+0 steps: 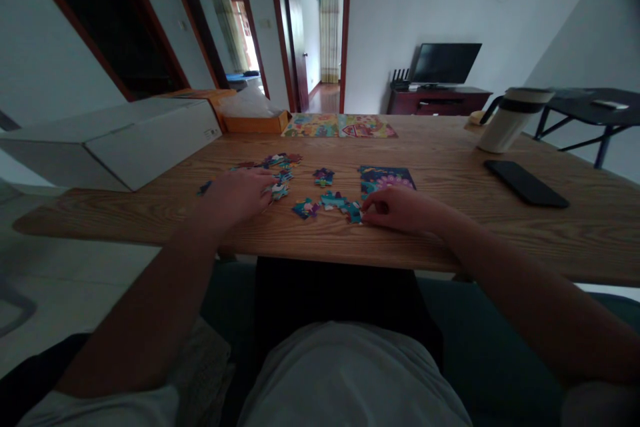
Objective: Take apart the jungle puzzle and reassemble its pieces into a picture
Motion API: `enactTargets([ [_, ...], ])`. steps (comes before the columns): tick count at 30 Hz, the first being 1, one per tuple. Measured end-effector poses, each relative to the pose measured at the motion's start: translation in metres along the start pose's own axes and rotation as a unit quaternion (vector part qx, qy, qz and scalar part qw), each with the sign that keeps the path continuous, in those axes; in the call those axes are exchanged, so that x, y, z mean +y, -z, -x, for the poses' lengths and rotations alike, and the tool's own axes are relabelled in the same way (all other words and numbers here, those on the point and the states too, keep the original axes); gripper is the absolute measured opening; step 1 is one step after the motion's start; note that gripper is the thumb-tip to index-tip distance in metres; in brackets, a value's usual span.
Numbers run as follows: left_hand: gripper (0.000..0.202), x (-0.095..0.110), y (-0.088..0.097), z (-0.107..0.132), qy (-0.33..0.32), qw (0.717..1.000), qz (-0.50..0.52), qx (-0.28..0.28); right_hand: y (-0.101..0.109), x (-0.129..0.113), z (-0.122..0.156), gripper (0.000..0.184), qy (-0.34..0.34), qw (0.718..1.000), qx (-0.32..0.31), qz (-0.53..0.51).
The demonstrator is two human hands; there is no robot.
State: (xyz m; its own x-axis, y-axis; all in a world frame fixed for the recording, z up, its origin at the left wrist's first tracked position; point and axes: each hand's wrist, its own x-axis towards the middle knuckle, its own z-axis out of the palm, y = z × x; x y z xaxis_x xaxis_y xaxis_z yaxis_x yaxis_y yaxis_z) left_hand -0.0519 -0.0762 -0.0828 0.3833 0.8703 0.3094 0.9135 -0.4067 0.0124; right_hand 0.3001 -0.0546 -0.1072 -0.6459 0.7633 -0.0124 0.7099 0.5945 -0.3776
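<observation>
Several colourful jigsaw pieces (pixel 324 177) lie loose on the wooden table (pixel 450 227). My left hand (pixel 239 195) rests on the table with its fingers curled over a piece (pixel 279 191) at the edge of a small heap (pixel 280 161). My right hand (pixel 400 208) is closed, its fingertips pinching a blue piece (pixel 354 212) at the end of a short joined row (pixel 327 203). Just behind that hand lies a partly assembled dark blue section with a pink flower (pixel 386 179).
A white box (pixel 120 140) and an orange box (pixel 253 121) stand at the back left. A finished puzzle sheet (pixel 340 125) lies at the far edge. A white mug (pixel 507 119) and a black phone (pixel 525 182) sit to the right.
</observation>
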Motion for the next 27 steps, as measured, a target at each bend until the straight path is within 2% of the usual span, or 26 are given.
enactTargets([
  [3, 0.027, 0.019, 0.002, -0.012, -0.028, 0.999, -0.016, -0.040, 0.000, -0.002, 0.001, 0.029, 0.016, 1.000, -0.006, -0.005],
  [7, 0.040, 0.049, -0.007, -0.038, -0.096, 0.986, 0.028, -0.134, 0.000, -0.003, 0.001, 0.031, 0.038, 0.999, -0.025, -0.023],
  [9, 0.044, 0.059, -0.012, -0.051, -0.100, 0.979, 0.037, -0.172, -0.001, -0.002, 0.002, 0.031, 0.047, 0.998, -0.034, -0.028],
  [11, 0.046, 0.063, -0.016, -0.059, -0.104, 0.976, 0.043, -0.184, -0.001, -0.002, 0.002, 0.031, 0.055, 0.997, -0.039, -0.032],
  [14, 0.044, 0.064, -0.020, -0.063, -0.113, 0.979, 0.049, -0.160, -0.001, -0.003, 0.002, 0.031, 0.065, 0.996, -0.045, -0.035],
  [17, 0.041, 0.062, -0.018, -0.054, -0.106, 0.984, 0.046, -0.139, -0.001, -0.006, 0.003, 0.031, 0.066, 0.996, -0.047, -0.040],
  [21, 0.036, 0.063, -0.016, -0.033, -0.101, 0.989, 0.025, -0.110, -0.002, -0.005, 0.003, 0.028, 0.061, 0.996, -0.046, -0.045],
  [24, 0.029, 0.065, -0.021, -0.011, -0.113, 0.991, -0.029, -0.057, -0.003, -0.002, 0.002, 0.027, 0.062, 0.996, -0.043, -0.039],
  [27, 0.031, 0.065, -0.028, 0.009, -0.135, 0.989, -0.052, -0.003, -0.004, -0.001, 0.003, 0.027, 0.051, 0.997, -0.047, -0.042],
])
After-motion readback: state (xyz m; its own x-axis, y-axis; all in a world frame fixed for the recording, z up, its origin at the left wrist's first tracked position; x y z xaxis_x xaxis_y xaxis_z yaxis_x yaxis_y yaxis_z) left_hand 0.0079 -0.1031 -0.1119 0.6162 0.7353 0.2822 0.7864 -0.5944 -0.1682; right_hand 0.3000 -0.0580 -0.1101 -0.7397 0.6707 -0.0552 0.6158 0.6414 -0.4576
